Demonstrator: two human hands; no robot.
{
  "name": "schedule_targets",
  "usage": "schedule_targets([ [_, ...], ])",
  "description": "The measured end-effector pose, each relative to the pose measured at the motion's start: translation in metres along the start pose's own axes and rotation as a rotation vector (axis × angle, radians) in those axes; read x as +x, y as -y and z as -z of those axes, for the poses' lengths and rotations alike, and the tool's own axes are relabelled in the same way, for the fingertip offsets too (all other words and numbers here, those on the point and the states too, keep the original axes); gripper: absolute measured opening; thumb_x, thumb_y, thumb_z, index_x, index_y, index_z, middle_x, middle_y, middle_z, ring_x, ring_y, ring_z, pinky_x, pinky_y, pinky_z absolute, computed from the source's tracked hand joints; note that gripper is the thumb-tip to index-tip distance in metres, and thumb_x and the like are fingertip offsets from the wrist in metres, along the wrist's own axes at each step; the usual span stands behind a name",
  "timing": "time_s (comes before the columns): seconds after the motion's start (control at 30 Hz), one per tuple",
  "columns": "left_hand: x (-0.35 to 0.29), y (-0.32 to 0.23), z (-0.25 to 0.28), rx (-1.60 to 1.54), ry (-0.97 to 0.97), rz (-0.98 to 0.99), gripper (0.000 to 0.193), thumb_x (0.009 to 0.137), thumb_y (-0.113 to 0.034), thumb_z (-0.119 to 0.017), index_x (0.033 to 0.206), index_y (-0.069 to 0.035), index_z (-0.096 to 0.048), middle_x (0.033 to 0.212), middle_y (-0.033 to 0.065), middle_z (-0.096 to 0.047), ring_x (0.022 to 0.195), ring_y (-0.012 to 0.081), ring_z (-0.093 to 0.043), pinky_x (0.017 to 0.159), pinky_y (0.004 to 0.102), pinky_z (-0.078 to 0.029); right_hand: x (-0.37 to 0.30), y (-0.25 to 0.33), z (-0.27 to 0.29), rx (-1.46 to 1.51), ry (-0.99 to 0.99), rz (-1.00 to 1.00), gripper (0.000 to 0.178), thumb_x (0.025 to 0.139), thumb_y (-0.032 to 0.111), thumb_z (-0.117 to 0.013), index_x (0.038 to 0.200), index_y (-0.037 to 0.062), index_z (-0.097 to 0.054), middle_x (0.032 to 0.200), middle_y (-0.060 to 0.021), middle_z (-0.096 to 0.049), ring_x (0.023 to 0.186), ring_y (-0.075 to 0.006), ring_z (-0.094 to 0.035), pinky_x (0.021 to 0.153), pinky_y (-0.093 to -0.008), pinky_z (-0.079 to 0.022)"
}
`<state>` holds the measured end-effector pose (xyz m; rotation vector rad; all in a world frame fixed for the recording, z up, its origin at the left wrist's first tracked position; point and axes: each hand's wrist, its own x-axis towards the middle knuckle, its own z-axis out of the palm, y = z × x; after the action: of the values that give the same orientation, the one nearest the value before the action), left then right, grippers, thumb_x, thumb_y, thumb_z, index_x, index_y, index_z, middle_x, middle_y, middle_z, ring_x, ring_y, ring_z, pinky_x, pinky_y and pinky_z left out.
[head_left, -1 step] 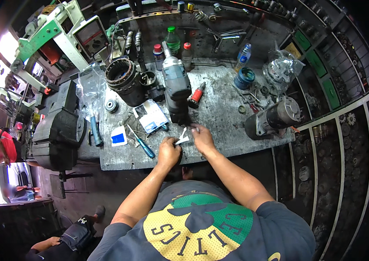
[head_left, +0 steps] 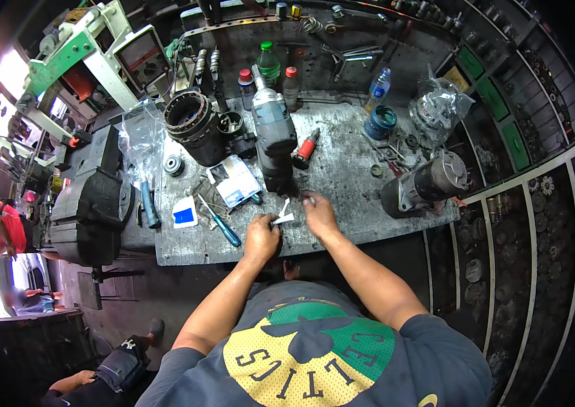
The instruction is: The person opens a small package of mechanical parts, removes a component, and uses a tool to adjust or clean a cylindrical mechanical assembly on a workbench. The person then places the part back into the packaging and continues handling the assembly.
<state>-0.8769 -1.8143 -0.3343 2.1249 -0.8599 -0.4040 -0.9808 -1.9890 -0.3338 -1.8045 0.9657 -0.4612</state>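
My left hand [head_left: 262, 236] is closed on a small folded white piece of paper [head_left: 283, 218] near the table's front edge. To its right, my right hand [head_left: 321, 216] is closed, fingertips pinched together; a small pale bit shows there, too small to name. Beyond my hands stands a dark power tool [head_left: 275, 136] with a grey nose, resembling an impact wrench. A short red tool [head_left: 308, 145] lies right of it. Left of my left hand lie a blue-handled screwdriver [head_left: 222, 224], a white card with a blue patch [head_left: 184, 213] and a blue-and-white packet [head_left: 236, 182].
A black cylindrical motor housing [head_left: 196, 129] stands at the back left, a starter motor [head_left: 430, 182] at the right. Bottles, including a green one [head_left: 268, 62], a blue tub [head_left: 380, 123] and a plastic-wrapped part [head_left: 440, 105] line the back. A black vise [head_left: 91, 203] stands left.
My right hand has shifted slightly right, away from the paper, and its fingers have curled in more. My left hand stays nearly in place with the paper.
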Motion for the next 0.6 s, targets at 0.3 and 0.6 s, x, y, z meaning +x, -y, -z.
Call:
schedule_targets([
  [0.3, -0.014, -0.021, 0.036, -0.104, 0.152, -0.287, 0.02, 0.095, -0.005, -0.078, 0.114, 0.0, -0.079, 0.103, 0.021, -0.074, 0.096, 0.0422, -0.073, 0.088, 0.0496, -0.059, -0.031, 0.024, 0.032, 0.064, 0.608, -0.273, 0.032, 0.107, 0.028, -0.075, 0.117, -0.0023, -0.077, 0.087, -0.0069, -0.078, 0.072, -0.0153, -0.067, 0.068, -0.0342, -0.056],
  [0.6, -0.02, -0.012, 0.021, -0.261, 0.27, 0.201, 0.041, 0.113, -0.034, -0.064, 0.1, 0.003, -0.078, 0.092, 0.0171, -0.078, 0.077, 0.0266, -0.073, 0.074, 0.0418, -0.057, -0.028, 0.012, 0.03, 0.137, 0.607, 0.088, 0.022, 0.106, 0.017, -0.075, 0.118, -0.0006, -0.078, 0.096, -0.0075, -0.08, 0.081, -0.0158, -0.071, 0.074, -0.032, -0.058],
])
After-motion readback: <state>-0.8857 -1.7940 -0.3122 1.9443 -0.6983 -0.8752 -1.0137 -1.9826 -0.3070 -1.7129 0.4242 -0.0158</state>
